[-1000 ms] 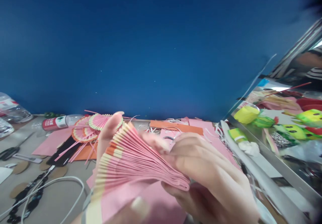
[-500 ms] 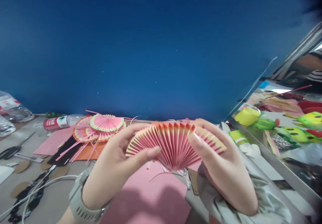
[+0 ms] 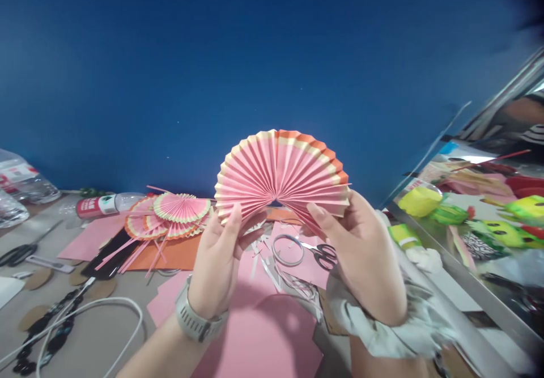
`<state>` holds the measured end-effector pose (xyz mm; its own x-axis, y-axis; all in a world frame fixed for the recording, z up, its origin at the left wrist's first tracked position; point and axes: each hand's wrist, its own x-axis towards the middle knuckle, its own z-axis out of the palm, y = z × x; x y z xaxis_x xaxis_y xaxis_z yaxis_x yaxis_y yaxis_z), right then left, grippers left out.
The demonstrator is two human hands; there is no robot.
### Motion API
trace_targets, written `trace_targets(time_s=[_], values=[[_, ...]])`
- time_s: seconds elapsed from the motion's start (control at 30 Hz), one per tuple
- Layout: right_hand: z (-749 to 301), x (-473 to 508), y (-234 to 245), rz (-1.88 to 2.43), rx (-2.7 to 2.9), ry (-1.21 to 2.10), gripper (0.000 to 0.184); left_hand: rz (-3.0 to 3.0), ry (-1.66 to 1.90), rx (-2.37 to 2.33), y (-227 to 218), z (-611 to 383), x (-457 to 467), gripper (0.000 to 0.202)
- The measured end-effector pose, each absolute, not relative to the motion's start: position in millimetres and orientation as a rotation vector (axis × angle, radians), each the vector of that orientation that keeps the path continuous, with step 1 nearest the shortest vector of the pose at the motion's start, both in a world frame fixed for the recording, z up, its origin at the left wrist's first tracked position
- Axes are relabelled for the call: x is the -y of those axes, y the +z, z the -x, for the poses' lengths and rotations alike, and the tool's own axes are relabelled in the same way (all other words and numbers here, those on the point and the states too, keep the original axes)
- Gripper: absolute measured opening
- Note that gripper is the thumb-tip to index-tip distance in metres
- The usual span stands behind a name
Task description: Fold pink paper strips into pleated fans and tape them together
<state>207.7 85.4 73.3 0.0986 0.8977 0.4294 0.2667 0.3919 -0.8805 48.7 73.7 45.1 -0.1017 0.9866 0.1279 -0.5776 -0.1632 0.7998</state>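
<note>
A pleated paper fan (image 3: 276, 165), pink with a cream and orange rim, is spread wide in front of the blue wall. My left hand (image 3: 219, 259) grips its left end, thumb on the near face. At the other end, my right hand (image 3: 361, 247) pinches the pleats between thumb and fingers. Below the fan lie pink paper sheets (image 3: 259, 338), a roll of tape (image 3: 288, 250), scissors with dark handles (image 3: 325, 255) and thin white paper strips (image 3: 293, 287). The fingers behind the fan are partly hidden.
Finished-looking paper fans (image 3: 181, 207) with pink strips lie at the left, near a bottle with a red label (image 3: 100, 206). A white cable (image 3: 140, 321) loops across the table. On the right, a bin (image 3: 471, 287) holds colourful items.
The fan has been raised and opened from a narrower spread into a wide arch past a half circle. My hands have turned with its ends, uncovering the tape and scissors below.
</note>
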Motion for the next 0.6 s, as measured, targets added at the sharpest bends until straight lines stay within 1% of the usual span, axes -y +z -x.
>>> trace_targets(time_s=[0.1, 0.3, 0.47, 0.6], values=[[-193, -95, 59, 1.006, 1.365, 0.687, 0.018, -0.785, 1.650, -0.714, 40, -59, -73, 0.023], [-154, -104, 35, 0.845, 1.329, 0.988, 0.021, -0.869, 1.756, -0.984, 33, -60, -78, 0.024], [-141, -113, 24, 0.841, 1.440, 1.074, 0.029, -0.937, 1.672, -1.085, 34, -55, -82, 0.017], [-157, -124, 21, 0.912, 1.483, 1.067, 0.032, -0.975, 1.578, -1.044, 27, -56, -89, 0.022]])
